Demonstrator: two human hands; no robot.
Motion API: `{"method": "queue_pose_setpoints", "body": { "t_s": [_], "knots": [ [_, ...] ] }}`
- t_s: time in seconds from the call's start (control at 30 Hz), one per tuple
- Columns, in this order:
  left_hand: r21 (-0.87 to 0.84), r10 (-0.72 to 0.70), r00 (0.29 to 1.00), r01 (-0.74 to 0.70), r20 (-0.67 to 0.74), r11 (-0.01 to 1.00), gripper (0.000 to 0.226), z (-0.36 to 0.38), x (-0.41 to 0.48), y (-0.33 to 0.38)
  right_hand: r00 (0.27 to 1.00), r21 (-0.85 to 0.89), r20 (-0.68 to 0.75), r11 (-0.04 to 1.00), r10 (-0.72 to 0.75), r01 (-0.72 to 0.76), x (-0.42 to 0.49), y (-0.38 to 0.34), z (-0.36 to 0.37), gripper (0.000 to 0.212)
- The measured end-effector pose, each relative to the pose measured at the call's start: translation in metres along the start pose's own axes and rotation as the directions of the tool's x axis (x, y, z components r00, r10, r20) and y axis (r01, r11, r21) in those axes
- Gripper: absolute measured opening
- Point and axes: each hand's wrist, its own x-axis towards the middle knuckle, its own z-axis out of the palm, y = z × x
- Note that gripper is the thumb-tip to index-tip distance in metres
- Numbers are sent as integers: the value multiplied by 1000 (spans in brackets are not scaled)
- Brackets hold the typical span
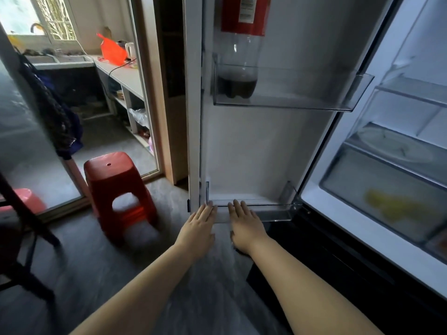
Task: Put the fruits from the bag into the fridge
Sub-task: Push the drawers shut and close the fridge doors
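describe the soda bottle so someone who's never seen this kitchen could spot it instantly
Find the open fridge door, its white inner side facing the camera, with two clear shelves. The bottle stands at the left end of the upper shelf. It is the only item seen in either shelf: clear plastic, red label, a little dark drink at the bottom.

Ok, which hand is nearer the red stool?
Left. The left hand rests on the left end of the lower door shelf, just right of the red stool; the right hand rests further right on the same shelf, beyond the left hand.
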Motion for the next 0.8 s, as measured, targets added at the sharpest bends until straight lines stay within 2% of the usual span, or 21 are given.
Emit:
{"method": "queue_pose_setpoints", "body": {
  "t_s": [0.1,0.3,0.53,0.67,0.8],
  "knots": [
    [-78,-17,1000,15,-20,997,75,-2,-3,1,1000,9,-2,1000,30,-30,0,-3,3,79],
    [29,44,996,-42,-74,999,76,4,-17,12,995,68,-79,996,56,-51,-19,4,18,76],
    [162,247,968,-238,-38,958,75,17,-60,47,975,148,-191,985,113,-85,-75,25,32,70],
    [277,415,907,-382,-69,882,76,27,-75,78,951,200,-269,975,153,-101,-111,46,37,72],
    [330,514,858,-486,2,809,76,38,-89,121,941,190,-243,963,235,-192,-146,70,41,76]
  ]
}}
